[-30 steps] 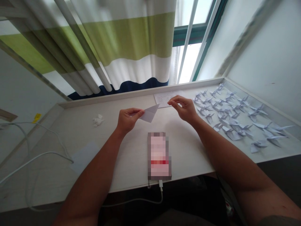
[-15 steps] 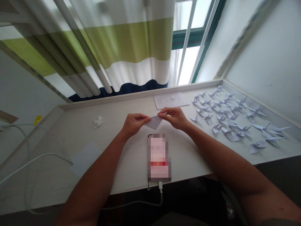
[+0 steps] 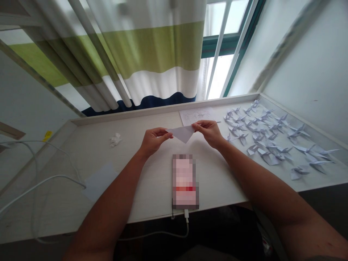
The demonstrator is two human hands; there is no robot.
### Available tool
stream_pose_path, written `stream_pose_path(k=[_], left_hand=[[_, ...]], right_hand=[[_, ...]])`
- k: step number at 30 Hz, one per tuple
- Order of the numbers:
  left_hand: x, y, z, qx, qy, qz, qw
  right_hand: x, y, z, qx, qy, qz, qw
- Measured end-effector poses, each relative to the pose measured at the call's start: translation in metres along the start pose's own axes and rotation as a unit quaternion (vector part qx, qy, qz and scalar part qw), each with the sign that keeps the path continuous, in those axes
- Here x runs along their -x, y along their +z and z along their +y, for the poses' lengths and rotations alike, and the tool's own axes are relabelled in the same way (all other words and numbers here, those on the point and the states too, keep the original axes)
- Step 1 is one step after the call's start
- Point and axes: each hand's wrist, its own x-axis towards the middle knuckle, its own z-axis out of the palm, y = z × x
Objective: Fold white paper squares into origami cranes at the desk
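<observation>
Now farther apart, the left hand (image 3: 152, 141) and right hand (image 3: 211, 132) pinch opposite corners of the folded paper triangle (image 3: 184, 134) (point downward), likely keeping it controlled.

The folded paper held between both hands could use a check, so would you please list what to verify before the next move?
1. Folded paper pinched at its left end by the left hand: ok.
2. Right end pinched by the right hand: ok.
3. Phone apart from the paper: ok.
4. Paper cranes off to the right, apart from the paper: ok.
5. Fold edges exactly aligned: cannot tell, too small.
</observation>
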Motion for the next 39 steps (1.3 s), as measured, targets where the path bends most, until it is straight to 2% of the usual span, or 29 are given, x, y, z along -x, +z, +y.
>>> stream_pose_path(k=[10,16,24,26,31,35,39], left_hand=[[0.002,0.001,0.007,-0.044,0.041,0.013,0.998],[0.002,0.004,0.008,-0.030,0.018,0.012,0.999],[0.003,0.007,0.003,-0.092,0.007,0.008,0.996],[0.004,0.006,0.003,-0.125,0.023,0.014,0.992],[0.005,0.003,0.007,-0.213,0.123,0.028,0.969],[0.006,-0.002,0.006,-0.267,0.132,0.028,0.954],[0.005,-0.007,0.003,-0.285,0.152,0.026,0.946]], right_hand=[[0.000,-0.003,0.003,0.012,0.001,-0.007,1.000],[0.003,0.003,-0.002,0.005,-0.009,-0.023,1.000],[0.010,0.012,-0.003,0.041,-0.022,-0.051,0.998],[0.009,0.011,-0.003,0.048,-0.021,-0.049,0.997],[0.006,0.007,-0.002,0.040,-0.027,-0.038,0.998],[0.004,0.004,-0.001,0.020,-0.018,-0.044,0.999],[0.002,-0.002,-0.001,0.026,0.046,-0.085,0.995]])
